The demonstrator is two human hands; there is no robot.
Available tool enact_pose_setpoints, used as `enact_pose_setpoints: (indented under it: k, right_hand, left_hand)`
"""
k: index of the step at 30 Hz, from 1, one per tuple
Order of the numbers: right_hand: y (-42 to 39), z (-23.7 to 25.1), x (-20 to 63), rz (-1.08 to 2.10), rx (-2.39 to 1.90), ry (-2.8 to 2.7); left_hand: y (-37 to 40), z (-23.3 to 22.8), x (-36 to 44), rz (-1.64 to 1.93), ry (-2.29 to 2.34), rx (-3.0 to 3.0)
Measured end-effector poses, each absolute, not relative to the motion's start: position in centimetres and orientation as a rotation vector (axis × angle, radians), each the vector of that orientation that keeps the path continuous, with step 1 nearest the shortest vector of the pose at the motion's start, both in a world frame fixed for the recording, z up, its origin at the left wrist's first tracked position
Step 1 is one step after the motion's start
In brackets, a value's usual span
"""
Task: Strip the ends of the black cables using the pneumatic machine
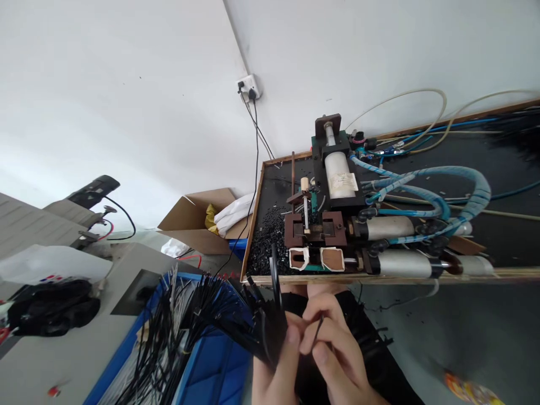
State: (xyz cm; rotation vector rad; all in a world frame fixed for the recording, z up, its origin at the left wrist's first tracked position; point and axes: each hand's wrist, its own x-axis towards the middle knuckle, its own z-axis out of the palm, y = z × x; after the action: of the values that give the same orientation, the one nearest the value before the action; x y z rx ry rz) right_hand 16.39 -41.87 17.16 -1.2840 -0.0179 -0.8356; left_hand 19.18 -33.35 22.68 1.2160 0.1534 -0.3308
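Well, the left hand (280, 368) is curled around a bunch of black cables (270, 329), near side of the bench (268, 194). The right hand (340, 343), mostly closed, pinches a thin dark strip (318, 332). A blue bin (219, 365) sits left.

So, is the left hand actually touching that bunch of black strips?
Touching: the head view shows the left hand closed around the bunch of black strips, without a gap.

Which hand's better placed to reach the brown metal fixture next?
Right, probably. The right hand seems to pinch just one thin dark piece, and sits nearly straight in front of the brown metal fixture. The left hand is taken up with a bundle of black strips.
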Motion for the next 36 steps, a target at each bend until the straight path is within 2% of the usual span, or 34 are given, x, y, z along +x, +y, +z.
enact_pose_setpoints:
  k: [3, 7, 9, 13, 21, 29, 36]
  right_hand:
    - [-41.7, 16.8, 16.4, -0.779, -1.183, 0.060]
    - [-41.5, 17.1, 16.3, -0.397, -1.121, 0.032]
    - [-41.5, 17.5, 16.2, -0.309, -1.155, 0.010]
    - [-41.6, 17.4, 16.1, -0.268, -1.293, 0.024]
    - [-42.6, 16.2, 15.5, -0.316, -1.436, -0.046]
    - [-42.7, 15.5, 16.4, -0.210, -1.043, -0.069]
    - [-42.6, 16.3, 17.9, -0.309, -0.622, 0.196]
  left_hand:
    - [-33.2, 22.2, 19.9, -0.235, -0.008, 1.092]
    - [-32.9, 21.4, 20.1, -0.286, 0.074, 1.002]
    - [-32.7, 21.1, 19.8, -0.307, 0.165, 1.037]
    - [-32.5, 21.3, 19.6, -0.322, 0.281, 1.079]
    - [-32.4, 22.6, 20.6, -0.318, 0.221, 1.052]
    - [-32.0, 21.9, 21.1, -0.291, 0.045, 1.022]
    - [-31.7, 22.4, 21.7, -0.404, -0.208, 1.023]
